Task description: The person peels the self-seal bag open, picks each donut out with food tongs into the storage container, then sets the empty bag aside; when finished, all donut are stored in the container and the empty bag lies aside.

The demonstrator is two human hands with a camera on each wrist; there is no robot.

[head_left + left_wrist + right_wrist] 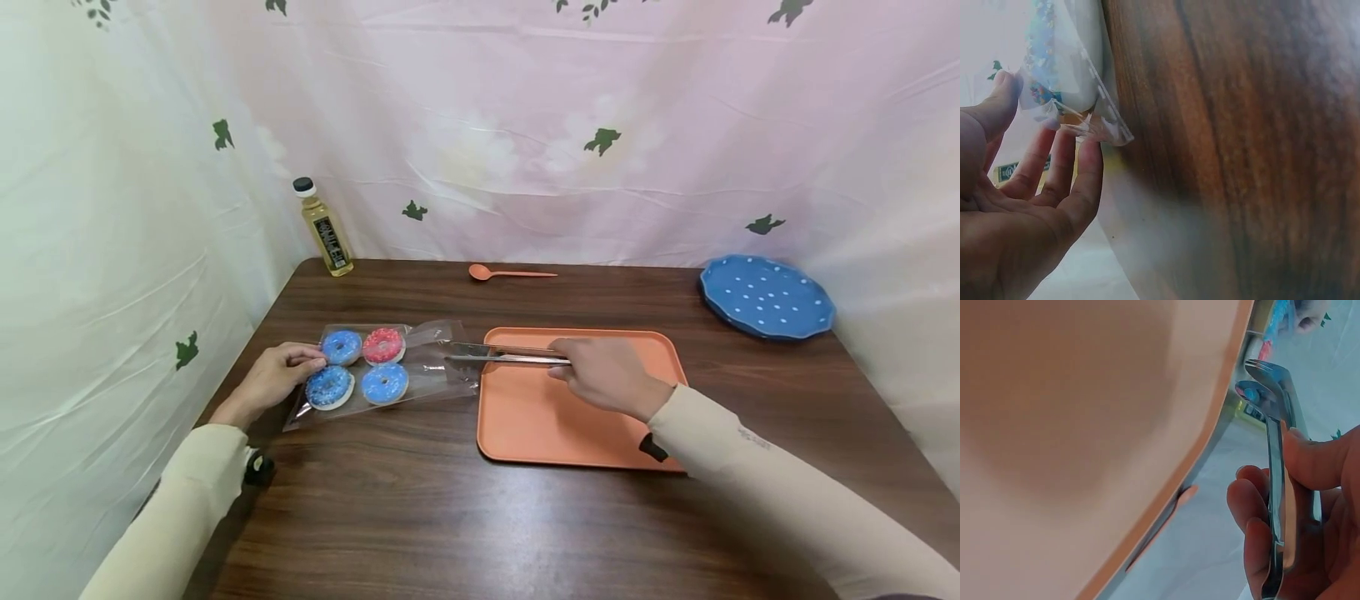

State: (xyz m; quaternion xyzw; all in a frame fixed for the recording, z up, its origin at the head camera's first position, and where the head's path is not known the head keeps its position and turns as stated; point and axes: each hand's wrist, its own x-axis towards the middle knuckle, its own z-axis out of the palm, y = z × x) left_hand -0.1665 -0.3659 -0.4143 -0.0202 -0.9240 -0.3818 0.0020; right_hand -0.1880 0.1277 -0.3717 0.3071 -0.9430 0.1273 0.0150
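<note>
A clear plastic bag lies on the table, left of centre, with its flap toward the right. Inside it sit several ring doughnuts: a red one with sprinkles and blue ones, such as the nearest left doughnut. My left hand pinches the bag's left end, thumb on top and fingertips beneath the crinkled plastic. In my right hand I grip metal tongs by the handles. Their tips point left and overlap the bag's right part in the head view, slightly apart and holding nothing.
An orange tray lies under the right hand. Behind it is an orange spoon. A blue dotted plate stands at the back right, and a bottle of yellow liquid at the back left. Curtains enclose the table.
</note>
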